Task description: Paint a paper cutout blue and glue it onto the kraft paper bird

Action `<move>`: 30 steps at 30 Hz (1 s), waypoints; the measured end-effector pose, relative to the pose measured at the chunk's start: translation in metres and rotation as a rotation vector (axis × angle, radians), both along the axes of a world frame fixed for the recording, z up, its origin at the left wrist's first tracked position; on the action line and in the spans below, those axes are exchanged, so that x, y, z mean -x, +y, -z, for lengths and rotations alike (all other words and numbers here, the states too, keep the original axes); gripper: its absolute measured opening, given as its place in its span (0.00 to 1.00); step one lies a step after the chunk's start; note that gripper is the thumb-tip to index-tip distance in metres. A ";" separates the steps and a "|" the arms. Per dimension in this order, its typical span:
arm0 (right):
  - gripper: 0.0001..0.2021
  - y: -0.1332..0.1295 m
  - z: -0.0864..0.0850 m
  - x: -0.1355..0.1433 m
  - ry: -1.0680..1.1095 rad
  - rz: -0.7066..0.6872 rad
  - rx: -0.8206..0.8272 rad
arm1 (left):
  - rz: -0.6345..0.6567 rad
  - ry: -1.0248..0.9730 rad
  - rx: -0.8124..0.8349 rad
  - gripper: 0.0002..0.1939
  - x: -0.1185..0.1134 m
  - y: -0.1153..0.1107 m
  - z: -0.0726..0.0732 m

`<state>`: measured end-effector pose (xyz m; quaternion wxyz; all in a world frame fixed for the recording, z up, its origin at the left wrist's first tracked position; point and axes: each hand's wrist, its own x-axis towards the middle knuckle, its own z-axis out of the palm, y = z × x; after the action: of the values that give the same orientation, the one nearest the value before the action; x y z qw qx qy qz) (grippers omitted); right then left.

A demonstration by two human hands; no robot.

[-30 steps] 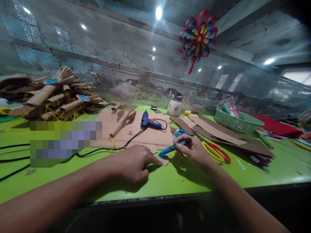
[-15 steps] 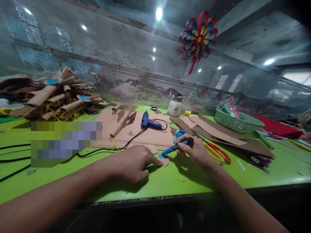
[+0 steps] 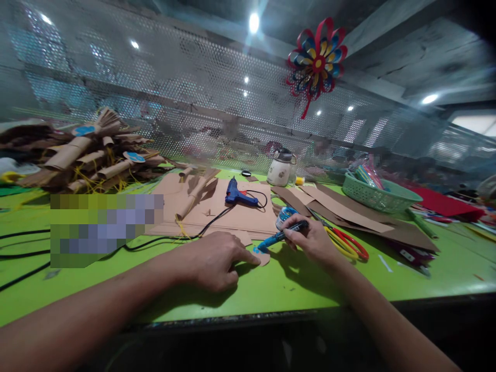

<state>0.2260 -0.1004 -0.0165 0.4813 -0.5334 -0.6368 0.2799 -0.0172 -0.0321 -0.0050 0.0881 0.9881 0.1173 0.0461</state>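
Observation:
My right hand [image 3: 306,238] pinches a blue marker pen [image 3: 274,240], slanted down to the left. Its tip touches a small rounded piece of brown cardboard [image 3: 264,259] that carries blue marks. My left hand [image 3: 217,261] lies flat on the table, index finger stretched out and pressing on that piece's left part; the other fingers are partly curled around nothing. Right behind the marker stands a roll of blue tape [image 3: 285,214], partly covered by my right hand. Scissors with red and yellow handles [image 3: 351,244] lie beside my right wrist.
A blue glue gun [image 3: 240,195] rests on stacked brown cardboard sheets [image 3: 163,206], its black cord running left. Rolled paper bundles [image 3: 77,150] are heaped at left. A white bottle [image 3: 279,169], more cardboard strips [image 3: 344,206] and a green basket [image 3: 382,199] stand farther back.
The marker's tip has shifted very slightly on the cardboard piece, still touching it. Both hands stay nearly in place.

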 end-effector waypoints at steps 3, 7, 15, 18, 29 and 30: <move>0.05 0.000 0.000 -0.001 0.006 0.006 -0.001 | 0.007 0.003 0.006 0.36 0.000 0.000 -0.001; 0.05 0.000 0.000 0.000 0.009 0.005 -0.003 | 0.006 0.005 0.004 0.36 0.000 0.000 -0.002; 0.05 -0.001 0.000 0.000 -0.012 -0.031 0.014 | 0.011 0.000 0.001 0.36 0.000 0.000 -0.001; 0.06 -0.001 -0.001 0.000 -0.008 -0.011 0.013 | 0.005 0.003 -0.001 0.36 -0.001 0.000 -0.001; 0.07 -0.001 -0.001 -0.001 0.012 0.029 -0.004 | 0.003 0.023 0.004 0.36 -0.001 0.000 -0.001; 0.07 -0.001 -0.001 -0.002 0.005 0.018 -0.006 | 0.004 0.022 0.001 0.36 -0.001 0.000 -0.001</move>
<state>0.2283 -0.1013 -0.0159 0.4872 -0.5369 -0.6316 0.2749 -0.0160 -0.0319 -0.0044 0.0875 0.9887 0.1163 0.0350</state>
